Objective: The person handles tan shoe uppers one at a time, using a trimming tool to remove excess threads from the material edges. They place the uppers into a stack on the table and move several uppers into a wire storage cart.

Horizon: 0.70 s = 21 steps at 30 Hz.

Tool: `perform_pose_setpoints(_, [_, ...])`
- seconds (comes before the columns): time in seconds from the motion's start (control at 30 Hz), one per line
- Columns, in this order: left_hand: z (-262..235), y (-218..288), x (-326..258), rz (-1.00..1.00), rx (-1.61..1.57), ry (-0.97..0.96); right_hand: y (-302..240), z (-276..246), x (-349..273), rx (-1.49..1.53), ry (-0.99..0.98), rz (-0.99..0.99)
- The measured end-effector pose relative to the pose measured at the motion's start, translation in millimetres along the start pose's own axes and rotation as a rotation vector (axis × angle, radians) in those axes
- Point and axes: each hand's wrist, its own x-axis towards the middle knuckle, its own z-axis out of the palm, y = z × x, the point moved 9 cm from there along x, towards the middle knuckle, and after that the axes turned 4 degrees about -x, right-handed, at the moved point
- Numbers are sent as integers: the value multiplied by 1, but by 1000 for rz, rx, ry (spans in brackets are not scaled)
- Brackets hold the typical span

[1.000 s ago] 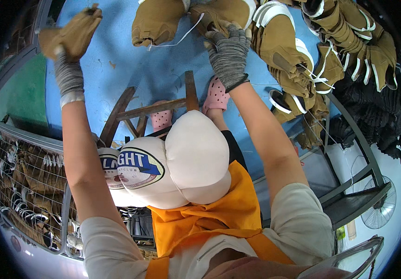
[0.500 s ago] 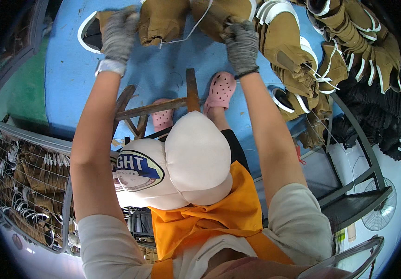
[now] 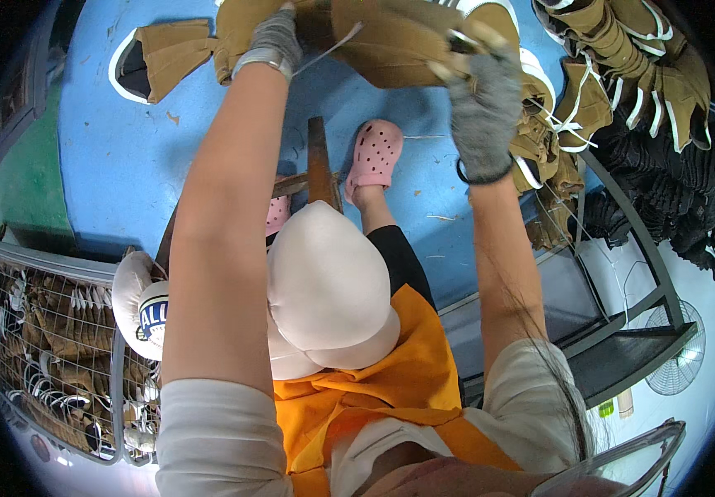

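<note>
The head fisheye looks down past the apron (image 3: 425, 352) to blue floor (image 3: 138, 178).

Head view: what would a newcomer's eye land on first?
Probably the bright orange apron, low and slightly right of the middle, and the pink clog above it on the blue floor. Next, near the top edge, come the gray-gloved left hand and right hand, both at brown pieces.

From here I can't see most of the left hand's (image 3: 278, 40) fingers; the right hand's (image 3: 483, 112) are blurred, the brown shoe upper (image 3: 391, 54) runs past the top edge, and the left forearm (image 3: 229, 182) partly hides a pink clog (image 3: 278, 214)
</note>
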Motion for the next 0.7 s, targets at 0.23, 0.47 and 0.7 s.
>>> perform_pose_setpoints(0.23, [-4, 104, 40, 1609, 1708, 311, -26, -117, -20, 228, 276, 438])
perform_pose_setpoints(0.47, [-68, 249, -98, 1200, 1317, 162, -22, -184, -58, 208, 398, 764])
perform_pose_setpoints(0.7, [-146, 219, -66, 965, 1478, 365, -35, -185, -99, 263, 340, 927])
